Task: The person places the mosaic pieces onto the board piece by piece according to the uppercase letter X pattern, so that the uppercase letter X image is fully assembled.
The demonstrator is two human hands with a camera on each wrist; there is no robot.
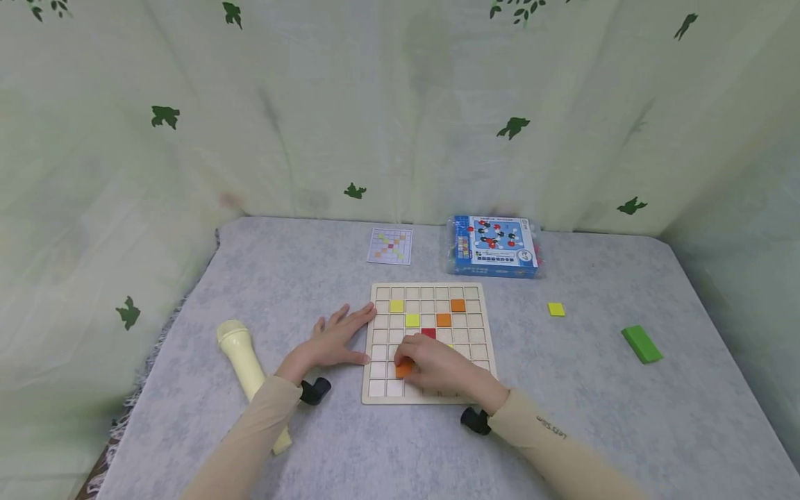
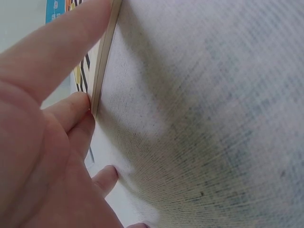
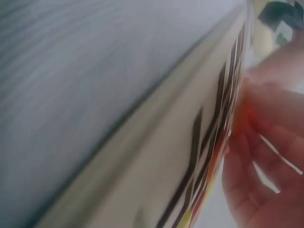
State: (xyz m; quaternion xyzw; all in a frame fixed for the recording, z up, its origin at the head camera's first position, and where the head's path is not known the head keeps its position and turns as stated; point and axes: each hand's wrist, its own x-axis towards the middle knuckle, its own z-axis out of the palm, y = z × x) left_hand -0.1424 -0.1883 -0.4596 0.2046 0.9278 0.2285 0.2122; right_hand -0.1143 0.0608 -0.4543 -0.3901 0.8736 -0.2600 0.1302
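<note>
A square wooden grid board lies before me. My left hand rests at its left side with fingers spread; in the left wrist view the thumb and fingertips touch the board's edge. Over the lower left cells, my right hand pinches an orange square tile between thumb and fingers. Set in cells are yellow tiles, orange tiles and a red tile partly covered by the right hand. Several lower cells are hidden under that hand.
Behind the board lie a pattern card and a blue box. To the right are a loose yellow tile and a green block. A cream microphone-shaped object lies by the left forearm.
</note>
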